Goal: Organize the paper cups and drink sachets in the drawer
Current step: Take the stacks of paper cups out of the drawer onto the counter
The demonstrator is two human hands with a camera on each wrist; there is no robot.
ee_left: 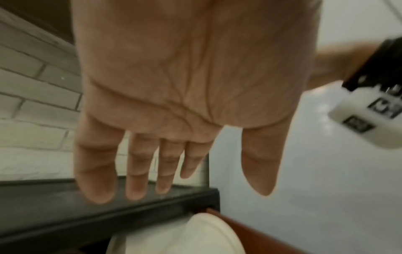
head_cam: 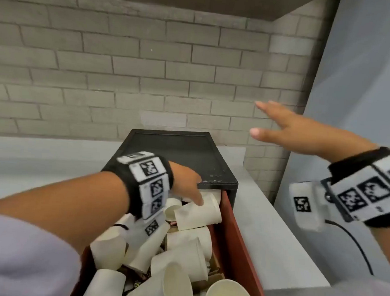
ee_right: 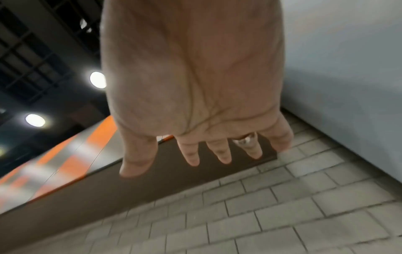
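Left hand (head_cam: pixel 186 185), fingers straight and holding nothing, reaches over the red drawer (head_cam: pixel 235 241) at lower centre, heaped with paper cups (head_cam: pixel 197 215). Right hand (head_cam: pixel 292 130) hovers spread wide at right, above the grey surface (head_cam: pixel 275 237).

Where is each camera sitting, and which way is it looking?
Head: sits on the person's head, looking forward and down at the red drawer of jumbled paper cups and the black box; both forearms and hands show.
Left wrist: looks along the open left hand toward the box top, a cup rim below.
Right wrist: looks along the open right hand, raised toward the brick wall and ceiling lights.
Shared: head and left wrist both show the black box, the drawer and the right wristband.
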